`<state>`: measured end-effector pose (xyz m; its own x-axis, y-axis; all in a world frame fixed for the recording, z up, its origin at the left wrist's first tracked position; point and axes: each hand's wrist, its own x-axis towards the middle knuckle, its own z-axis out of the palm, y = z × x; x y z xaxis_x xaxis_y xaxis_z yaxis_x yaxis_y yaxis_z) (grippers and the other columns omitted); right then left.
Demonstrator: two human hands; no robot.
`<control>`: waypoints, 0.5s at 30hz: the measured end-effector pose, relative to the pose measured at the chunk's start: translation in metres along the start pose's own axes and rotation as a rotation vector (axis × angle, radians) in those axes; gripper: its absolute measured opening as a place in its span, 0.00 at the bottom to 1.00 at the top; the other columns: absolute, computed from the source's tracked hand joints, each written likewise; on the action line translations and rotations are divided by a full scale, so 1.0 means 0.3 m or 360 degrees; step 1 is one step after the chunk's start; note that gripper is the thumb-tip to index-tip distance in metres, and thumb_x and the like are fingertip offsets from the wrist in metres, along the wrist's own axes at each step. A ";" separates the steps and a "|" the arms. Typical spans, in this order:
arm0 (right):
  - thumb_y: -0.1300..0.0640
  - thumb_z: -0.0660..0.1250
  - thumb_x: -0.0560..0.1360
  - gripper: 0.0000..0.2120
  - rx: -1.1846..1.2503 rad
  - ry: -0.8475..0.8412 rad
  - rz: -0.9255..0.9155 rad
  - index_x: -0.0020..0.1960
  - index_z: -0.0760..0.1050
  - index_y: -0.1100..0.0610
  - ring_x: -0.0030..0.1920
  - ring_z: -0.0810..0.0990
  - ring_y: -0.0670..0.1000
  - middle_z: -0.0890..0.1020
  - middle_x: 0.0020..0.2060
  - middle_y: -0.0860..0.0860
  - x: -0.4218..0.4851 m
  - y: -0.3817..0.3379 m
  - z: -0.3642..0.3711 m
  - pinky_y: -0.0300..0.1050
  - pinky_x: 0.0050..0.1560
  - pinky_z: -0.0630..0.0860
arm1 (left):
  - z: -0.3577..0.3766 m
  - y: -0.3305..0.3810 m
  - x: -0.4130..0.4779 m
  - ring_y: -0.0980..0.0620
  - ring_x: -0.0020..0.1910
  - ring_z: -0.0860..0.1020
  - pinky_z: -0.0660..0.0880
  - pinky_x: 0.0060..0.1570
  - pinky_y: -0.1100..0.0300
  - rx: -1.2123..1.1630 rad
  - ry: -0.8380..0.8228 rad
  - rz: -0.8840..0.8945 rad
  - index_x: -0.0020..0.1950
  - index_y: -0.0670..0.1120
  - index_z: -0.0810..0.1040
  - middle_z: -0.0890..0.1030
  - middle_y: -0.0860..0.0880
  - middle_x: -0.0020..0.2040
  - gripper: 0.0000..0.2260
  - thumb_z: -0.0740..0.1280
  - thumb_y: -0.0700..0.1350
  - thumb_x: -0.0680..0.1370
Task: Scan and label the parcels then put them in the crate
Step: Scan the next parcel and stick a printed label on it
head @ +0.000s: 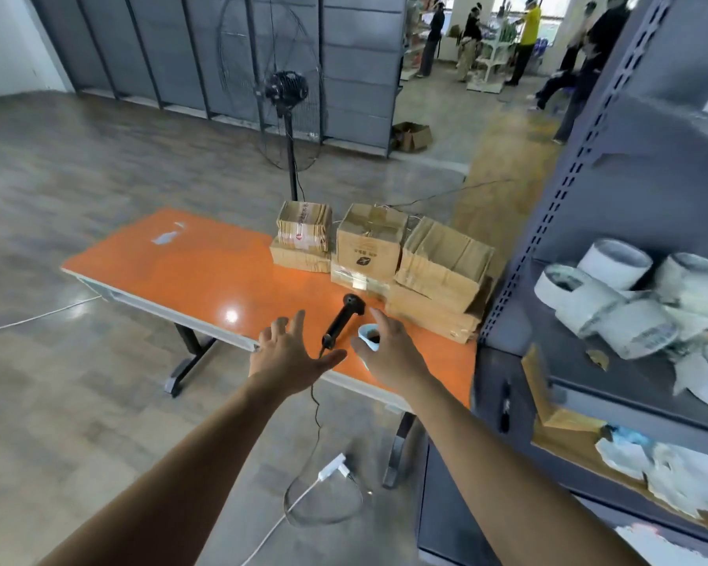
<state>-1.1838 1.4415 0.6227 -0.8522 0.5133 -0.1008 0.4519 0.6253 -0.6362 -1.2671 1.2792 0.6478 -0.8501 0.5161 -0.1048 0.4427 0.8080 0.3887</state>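
Observation:
Several cardboard parcels (368,243) are stacked at the far right of the orange table (189,263). A black handheld scanner (342,320) lies near the table's front edge, its cable hanging to the floor. A small white label roll (368,335) stands just right of the scanner. My left hand (289,355) hovers with fingers spread, just left of the scanner's handle. Over the label roll reaches my right hand (393,353), fingers extended and partly covering it. Neither hand holds anything. No crate is in view.
A grey metal shelf unit (581,165) stands at the right, holding large white label rolls (614,296). A standing fan (287,96) is behind the table. A white power adapter (332,466) and cables lie on the floor. Several people stand far back.

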 end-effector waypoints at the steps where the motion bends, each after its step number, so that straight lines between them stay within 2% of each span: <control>1: 0.39 0.61 0.79 0.34 -0.0014 0.0008 0.0006 0.79 0.53 0.47 0.73 0.64 0.58 0.64 0.73 0.55 0.044 -0.006 -0.001 0.54 0.69 0.66 | -0.005 -0.003 0.049 0.41 0.73 0.59 0.68 0.66 0.42 -0.0005 0.0003 0.0008 0.79 0.51 0.50 0.58 0.44 0.76 0.48 0.62 0.74 0.68; 6: 0.39 0.61 0.79 0.33 0.0041 -0.0005 -0.0004 0.79 0.53 0.46 0.74 0.62 0.56 0.63 0.74 0.54 0.270 -0.063 0.038 0.54 0.69 0.66 | -0.026 -0.047 0.306 0.41 0.74 0.58 0.68 0.66 0.42 0.0005 -0.0028 0.0047 0.79 0.52 0.48 0.57 0.45 0.76 0.48 0.62 0.74 0.68; 9: 0.39 0.61 0.79 0.34 0.0136 0.0040 0.0025 0.80 0.53 0.47 0.72 0.66 0.55 0.64 0.74 0.54 0.413 -0.130 0.067 0.51 0.66 0.68 | -0.053 -0.108 0.490 0.41 0.74 0.58 0.66 0.68 0.43 -0.0007 -0.0017 0.0077 0.79 0.51 0.48 0.57 0.45 0.77 0.48 0.61 0.74 0.68; 11: 0.39 0.60 0.80 0.34 0.0201 0.0044 0.0043 0.80 0.52 0.48 0.74 0.63 0.54 0.60 0.77 0.53 0.522 -0.181 0.090 0.48 0.67 0.66 | -0.075 -0.158 0.623 0.42 0.74 0.58 0.66 0.68 0.43 -0.0028 -0.0017 0.0108 0.79 0.51 0.49 0.57 0.45 0.76 0.47 0.61 0.74 0.69; 15: 0.39 0.57 0.81 0.33 0.0287 0.0078 0.0210 0.80 0.51 0.49 0.74 0.65 0.55 0.56 0.79 0.50 0.771 -0.305 0.144 0.44 0.60 0.66 | -0.135 -0.269 0.905 0.40 0.74 0.58 0.65 0.68 0.42 -0.0131 -0.0110 0.0153 0.79 0.51 0.49 0.57 0.44 0.76 0.47 0.61 0.74 0.69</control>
<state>-1.4336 1.4776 0.6244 -0.7731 0.6144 -0.1580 0.5007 0.4380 -0.7466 -1.5452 1.3426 0.6250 -0.7817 0.6109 -0.1252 0.4941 0.7293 0.4734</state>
